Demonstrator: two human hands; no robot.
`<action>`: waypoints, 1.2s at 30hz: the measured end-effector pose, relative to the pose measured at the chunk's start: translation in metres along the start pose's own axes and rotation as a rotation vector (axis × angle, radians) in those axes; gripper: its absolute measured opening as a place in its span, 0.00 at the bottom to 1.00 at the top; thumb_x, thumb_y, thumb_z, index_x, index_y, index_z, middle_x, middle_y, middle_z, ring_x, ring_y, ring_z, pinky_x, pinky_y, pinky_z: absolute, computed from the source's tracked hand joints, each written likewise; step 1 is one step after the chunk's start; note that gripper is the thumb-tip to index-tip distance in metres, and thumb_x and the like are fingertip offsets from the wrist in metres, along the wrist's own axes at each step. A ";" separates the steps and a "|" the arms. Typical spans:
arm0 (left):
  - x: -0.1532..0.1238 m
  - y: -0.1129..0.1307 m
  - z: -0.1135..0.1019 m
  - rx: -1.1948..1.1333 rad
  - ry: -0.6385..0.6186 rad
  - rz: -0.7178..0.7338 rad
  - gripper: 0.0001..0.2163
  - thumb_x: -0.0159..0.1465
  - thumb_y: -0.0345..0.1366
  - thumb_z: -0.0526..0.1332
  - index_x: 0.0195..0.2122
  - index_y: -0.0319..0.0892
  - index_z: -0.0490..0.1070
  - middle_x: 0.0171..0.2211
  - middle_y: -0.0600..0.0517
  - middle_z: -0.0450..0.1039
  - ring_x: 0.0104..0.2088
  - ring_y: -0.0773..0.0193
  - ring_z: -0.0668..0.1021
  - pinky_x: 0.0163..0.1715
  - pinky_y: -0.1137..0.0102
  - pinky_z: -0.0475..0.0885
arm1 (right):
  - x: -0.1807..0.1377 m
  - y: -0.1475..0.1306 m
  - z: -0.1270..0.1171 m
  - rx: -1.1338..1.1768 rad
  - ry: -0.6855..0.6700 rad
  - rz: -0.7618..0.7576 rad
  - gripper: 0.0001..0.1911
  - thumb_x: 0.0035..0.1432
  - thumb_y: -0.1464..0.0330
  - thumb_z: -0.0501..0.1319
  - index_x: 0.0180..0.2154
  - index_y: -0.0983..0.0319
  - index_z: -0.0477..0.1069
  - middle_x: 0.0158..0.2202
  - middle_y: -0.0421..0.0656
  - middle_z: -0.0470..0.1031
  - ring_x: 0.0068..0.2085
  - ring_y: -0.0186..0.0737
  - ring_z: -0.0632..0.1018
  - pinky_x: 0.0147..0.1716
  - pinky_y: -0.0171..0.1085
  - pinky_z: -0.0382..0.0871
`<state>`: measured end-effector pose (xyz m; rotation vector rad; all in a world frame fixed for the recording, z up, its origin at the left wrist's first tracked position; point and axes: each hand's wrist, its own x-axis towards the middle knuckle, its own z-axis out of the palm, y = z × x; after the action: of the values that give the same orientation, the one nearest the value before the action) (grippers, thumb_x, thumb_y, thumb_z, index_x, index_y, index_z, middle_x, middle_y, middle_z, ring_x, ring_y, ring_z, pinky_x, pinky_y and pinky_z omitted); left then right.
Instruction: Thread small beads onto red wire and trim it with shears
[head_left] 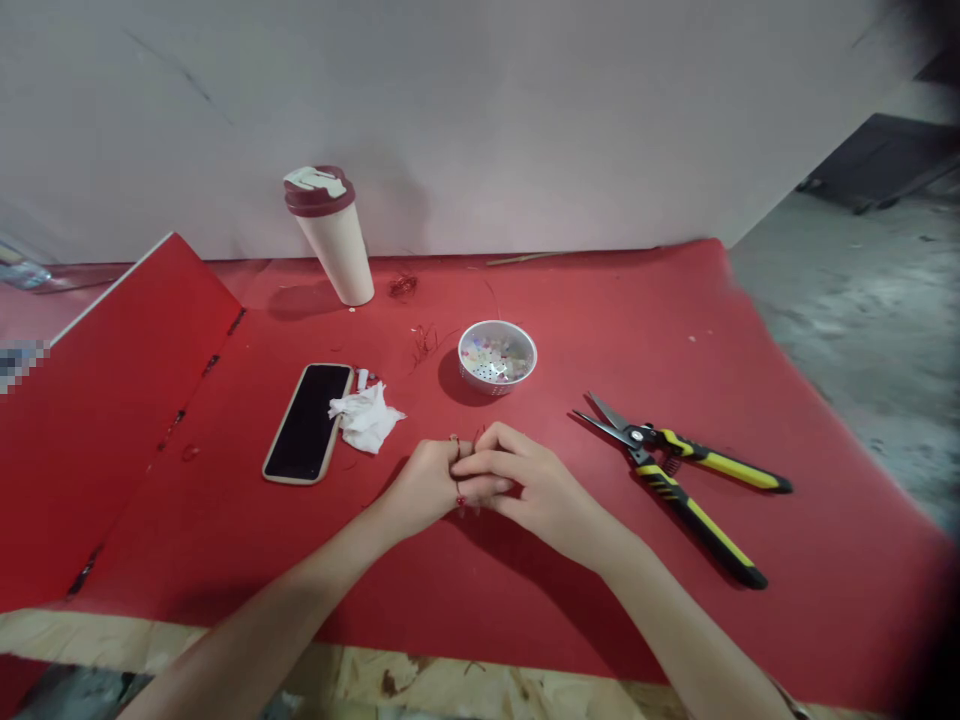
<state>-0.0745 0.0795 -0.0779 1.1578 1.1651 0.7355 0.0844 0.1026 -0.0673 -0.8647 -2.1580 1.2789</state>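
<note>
Red string (459,497), thin and tiny, held at the meeting point of the two hands, a little nearer than the middle of the desk (750,380). Runs roughly up and down through the fingers, from a red bit low by the knuckles to small ends poking out on top. Pinched from both sides: left hand (420,487) curled tight round it, right hand (536,480) laid across from the other side, fingertips pressed onto it. Both hands on it and on each other, so no nearer hand to pick.

Just behind the hands, toward the far edge, a small white bowl (497,357) full of little coloured bits. Off to the right, well apart from the right hand, yellow-and-black cutters (679,478), blades open, tips pointing toward the bowl. On the left, a crumpled white tissue (366,417) touching a dark phone (309,422) lying flat. By the far edge, a tall cup (330,235) with a red lid, and loose red threads (403,287) beside it.

Most of the string hidden inside the fingers. Cannot tell string from wire, nor bead from knot. Bits in the bowl too small to name.
</note>
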 end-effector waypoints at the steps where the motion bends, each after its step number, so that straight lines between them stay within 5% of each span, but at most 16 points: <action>1: 0.000 0.001 0.000 -0.015 -0.006 0.010 0.10 0.50 0.38 0.66 0.23 0.38 0.67 0.19 0.57 0.64 0.20 0.72 0.67 0.20 0.76 0.61 | 0.000 -0.001 0.000 -0.028 -0.001 -0.015 0.09 0.57 0.74 0.57 0.38 0.56 0.71 0.35 0.40 0.63 0.34 0.32 0.71 0.33 0.32 0.69; 11: 0.003 0.002 0.001 -0.045 0.012 0.051 0.08 0.50 0.25 0.59 0.31 0.39 0.69 0.26 0.56 0.68 0.30 0.67 0.70 0.29 0.75 0.64 | 0.001 0.003 0.005 -0.331 0.100 -0.229 0.09 0.58 0.76 0.55 0.37 0.59 0.69 0.41 0.44 0.71 0.39 0.37 0.71 0.37 0.36 0.68; 17: 0.002 0.001 -0.001 -0.020 0.029 0.073 0.04 0.50 0.25 0.58 0.25 0.39 0.64 0.23 0.59 0.62 0.27 0.71 0.65 0.27 0.76 0.60 | 0.001 0.010 0.009 -0.363 0.191 -0.351 0.09 0.59 0.75 0.55 0.38 0.58 0.70 0.39 0.43 0.75 0.35 0.37 0.72 0.34 0.37 0.70; 29: 0.002 0.009 -0.010 -0.095 -0.076 0.029 0.09 0.49 0.35 0.65 0.22 0.38 0.65 0.19 0.59 0.59 0.22 0.72 0.62 0.22 0.76 0.58 | -0.002 -0.007 0.007 0.070 0.123 -0.178 0.15 0.54 0.72 0.61 0.44 0.56 0.70 0.44 0.44 0.74 0.47 0.40 0.74 0.49 0.43 0.69; 36: -0.004 0.012 -0.005 0.008 -0.043 -0.038 0.10 0.50 0.34 0.63 0.18 0.38 0.62 0.17 0.59 0.56 0.21 0.73 0.61 0.19 0.77 0.55 | -0.002 -0.005 0.014 0.255 0.114 -0.120 0.09 0.52 0.74 0.62 0.37 0.57 0.73 0.39 0.42 0.70 0.40 0.36 0.76 0.40 0.38 0.73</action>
<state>-0.0787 0.0806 -0.0650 1.1499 1.1519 0.6741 0.0746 0.0914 -0.0690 -0.6757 -1.8782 1.3716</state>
